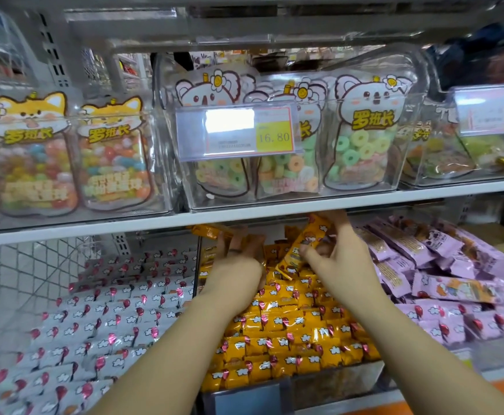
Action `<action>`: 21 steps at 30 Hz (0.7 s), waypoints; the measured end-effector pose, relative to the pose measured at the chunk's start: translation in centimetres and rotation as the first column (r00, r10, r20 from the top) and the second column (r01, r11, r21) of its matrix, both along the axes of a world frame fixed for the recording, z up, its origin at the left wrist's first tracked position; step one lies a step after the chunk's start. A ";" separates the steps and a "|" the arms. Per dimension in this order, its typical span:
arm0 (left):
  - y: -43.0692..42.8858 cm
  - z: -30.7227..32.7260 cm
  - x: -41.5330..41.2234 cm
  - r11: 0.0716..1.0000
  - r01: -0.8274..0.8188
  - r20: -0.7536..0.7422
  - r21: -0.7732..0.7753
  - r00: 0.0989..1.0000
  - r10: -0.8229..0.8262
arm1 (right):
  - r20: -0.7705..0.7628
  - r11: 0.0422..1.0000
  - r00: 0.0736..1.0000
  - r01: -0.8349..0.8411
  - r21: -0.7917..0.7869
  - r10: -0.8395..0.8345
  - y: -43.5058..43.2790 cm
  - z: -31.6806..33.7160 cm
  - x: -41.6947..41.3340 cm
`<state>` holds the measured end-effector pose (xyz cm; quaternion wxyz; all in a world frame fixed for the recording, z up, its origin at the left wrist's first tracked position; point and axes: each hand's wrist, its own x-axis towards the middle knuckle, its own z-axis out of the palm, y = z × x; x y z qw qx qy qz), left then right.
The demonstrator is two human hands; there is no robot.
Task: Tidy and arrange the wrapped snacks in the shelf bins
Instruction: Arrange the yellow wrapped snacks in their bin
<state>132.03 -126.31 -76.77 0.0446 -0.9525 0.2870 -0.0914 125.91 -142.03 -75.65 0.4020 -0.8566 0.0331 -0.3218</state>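
Both my hands reach deep into the middle clear bin [334,381] on the lower shelf, which is packed with rows of orange wrapped snacks [298,333]. My left hand [238,259] grips an orange snack pack [212,232] at the back of the bin, just under the upper shelf board. My right hand [337,256] holds another orange snack pack [301,247], tilted upright on its end above the pile. The fingertips of both hands are partly hidden behind the packs and the shelf edge.
A bin of white wrapped snacks [95,319] lies to the left and a bin of pink-purple ones [442,280] to the right. The white shelf board [244,215] hangs low above my hands, carrying clear bins of candy bags [361,136] and a price tag [238,131].
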 end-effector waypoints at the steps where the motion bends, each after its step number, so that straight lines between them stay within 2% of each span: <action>1: 0.1 0.1 0.0 1.000 -0.006 -0.019 -0.006 1.000 0.006 | 0.001 1.000 1.000 -0.003 0.004 0.003 0.0 0.0 0.1; 4: 0.9 0.6 0.1 0.999 -0.043 -0.072 -0.028 0.997 0.040 | -0.005 0.995 0.998 -0.055 0.082 0.056 0.3 -0.1 0.2; 8: 3.1 1.6 0.6 0.998 -0.049 0.006 -0.028 0.999 0.049 | -0.025 0.975 0.988 -0.146 0.168 0.152 0.9 -0.4 0.7; 13: 4.4 0.7 0.8 0.997 -0.065 -0.006 0.029 0.998 0.066 | -0.091 0.959 0.972 -0.195 0.205 0.217 2.7 -1.1 2.0; 21: 4.0 -0.1 1.4 0.995 -0.068 0.050 0.076 0.997 0.064 | -0.152 0.957 0.965 -0.173 0.232 0.211 2.7 -1.8 3.0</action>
